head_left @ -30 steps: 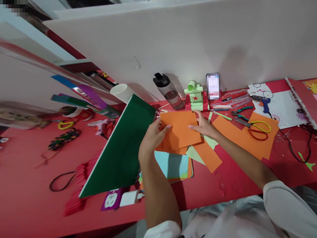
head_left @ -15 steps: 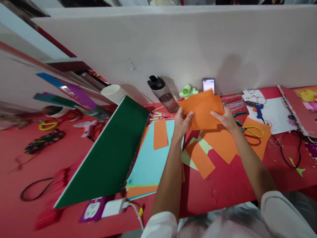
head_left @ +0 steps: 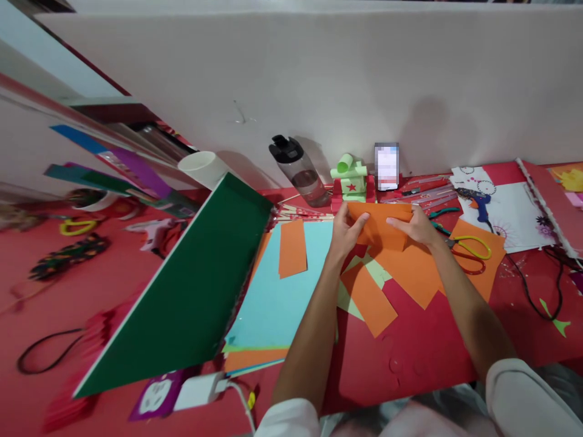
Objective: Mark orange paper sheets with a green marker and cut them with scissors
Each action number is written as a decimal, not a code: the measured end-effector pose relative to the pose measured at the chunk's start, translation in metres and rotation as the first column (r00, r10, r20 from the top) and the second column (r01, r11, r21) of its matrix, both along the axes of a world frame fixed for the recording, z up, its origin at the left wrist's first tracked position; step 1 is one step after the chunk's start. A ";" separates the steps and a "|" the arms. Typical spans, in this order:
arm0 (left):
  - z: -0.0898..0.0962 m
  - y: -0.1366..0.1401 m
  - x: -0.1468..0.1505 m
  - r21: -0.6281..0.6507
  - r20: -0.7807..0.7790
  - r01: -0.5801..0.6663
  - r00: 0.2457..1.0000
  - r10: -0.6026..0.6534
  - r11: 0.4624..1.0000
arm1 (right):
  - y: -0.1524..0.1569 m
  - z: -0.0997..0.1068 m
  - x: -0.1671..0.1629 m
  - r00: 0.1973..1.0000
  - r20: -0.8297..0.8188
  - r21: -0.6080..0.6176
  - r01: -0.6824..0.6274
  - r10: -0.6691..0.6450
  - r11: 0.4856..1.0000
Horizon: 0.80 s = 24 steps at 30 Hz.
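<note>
Between my two hands is a piece of orange paper point(head_left: 380, 226), held up over the table. My left hand point(head_left: 347, 232) is closed on its left side, thumb on the near face. My right hand point(head_left: 415, 226) pinches the right side the same way. Just beyond the paper stands a light green paper model point(head_left: 351, 182) with a rolled tube on top and a red star. Below my hands lie an orange sheet point(head_left: 416, 276), an orange strip point(head_left: 371, 300) and pale green scraps point(head_left: 350, 298). Scissors point(head_left: 473, 249) with yellow and red handles rest by my right forearm.
A green board point(head_left: 182, 291) leans up at the left, beside a stack of light blue paper point(head_left: 277, 309). At the back stand a water bottle point(head_left: 300, 173) and a phone point(head_left: 387, 167). A blue glue gun point(head_left: 480, 206) lies at the right, its cord trailing forward.
The orange paper has been lowered toward me and tilted, so less of its face shows. The green model and the whole phone behind it have come into view.
</note>
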<state>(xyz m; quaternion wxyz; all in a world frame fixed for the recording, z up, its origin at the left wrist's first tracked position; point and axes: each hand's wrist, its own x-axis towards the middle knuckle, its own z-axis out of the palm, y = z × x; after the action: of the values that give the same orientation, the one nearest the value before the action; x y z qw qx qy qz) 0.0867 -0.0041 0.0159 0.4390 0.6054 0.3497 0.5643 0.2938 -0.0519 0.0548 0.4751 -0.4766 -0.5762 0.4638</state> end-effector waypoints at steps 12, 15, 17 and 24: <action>0.018 -0.011 0.000 0.200 0.001 -0.056 0.998 0.057 0.978 | -0.005 0.012 -0.017 0.979 0.055 0.253 0.174 -0.194 0.952; 0.019 -0.008 -0.006 0.282 -0.019 -0.049 0.998 0.056 0.958 | -0.003 0.012 -0.015 0.983 0.023 0.288 0.166 -0.180 0.943; 0.016 -0.006 -0.009 0.314 -0.067 -0.040 0.996 0.064 0.949 | -0.003 0.010 -0.016 0.984 0.000 0.296 0.171 -0.178 0.940; 0.011 -0.006 -0.003 0.288 -0.124 -0.112 0.980 0.153 0.951 | -0.003 0.004 -0.025 0.965 0.044 0.362 0.226 -0.258 0.905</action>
<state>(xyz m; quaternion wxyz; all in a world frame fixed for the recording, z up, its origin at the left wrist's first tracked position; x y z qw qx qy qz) 0.0839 -0.0097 0.0270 0.2834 0.6758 0.3375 0.5908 0.2689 -0.0546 0.0588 0.5800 -0.4719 -0.6075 0.2679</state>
